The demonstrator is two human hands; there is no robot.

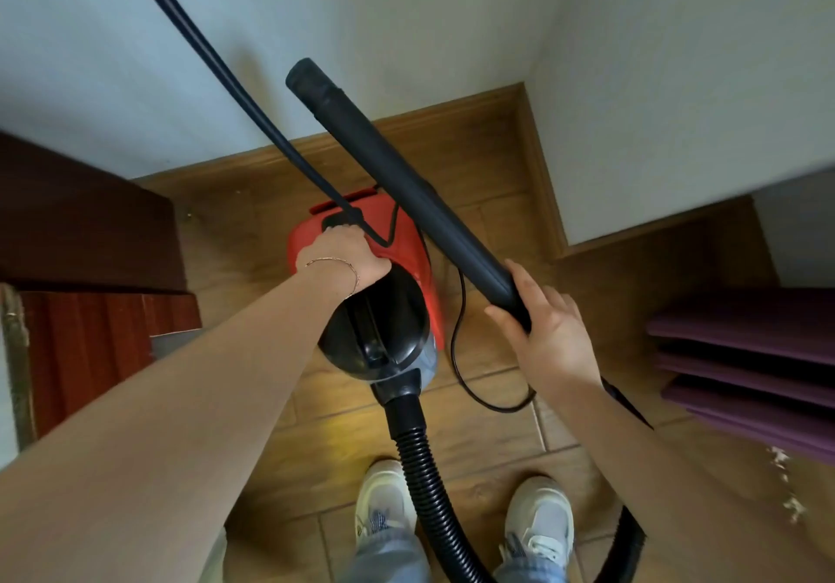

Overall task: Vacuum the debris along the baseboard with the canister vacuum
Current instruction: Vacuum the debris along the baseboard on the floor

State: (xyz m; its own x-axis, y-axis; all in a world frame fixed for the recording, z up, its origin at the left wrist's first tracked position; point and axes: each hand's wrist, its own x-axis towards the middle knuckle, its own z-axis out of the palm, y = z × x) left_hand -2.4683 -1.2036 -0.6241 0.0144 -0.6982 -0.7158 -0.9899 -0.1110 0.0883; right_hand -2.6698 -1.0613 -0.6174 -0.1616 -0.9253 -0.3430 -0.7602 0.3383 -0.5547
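**Both hands on the vacuum, nozzle raised off the floor**

Head view: the canister vacuum (400,234), red with a black top, stands on the wood-look floor (316,429) in a corner, just short of the wooden baseboard (452,114).

The left hand (344,256), a thin bracelet (336,266) at its wrist, lies on top of the canister with its fingers curled down round the carrying grip. A thick black strap (217,62) rises from that grip and leaves at the upper left.

To the right of the canister the right hand (549,327) holds the lower end of the black wand (406,184), with the thumb on the near side and the fingers wrapped behind it. The wand slants up across the canister, and its open mouth is in the air in front of the wall.

The ribbed hose (424,478) leaves the near end of the canister and runs between the two pale shoes (384,496). A thin power cord (457,338) loops on the floor to the canister's right.

The debris (189,216) shows as pale specks on the floor left of the canister, close to the baseboard. More white crumbs (786,492) lie well to its right, beside a folded purple mat (745,356). Dark wooden furniture (90,221) stands to the canister's left.
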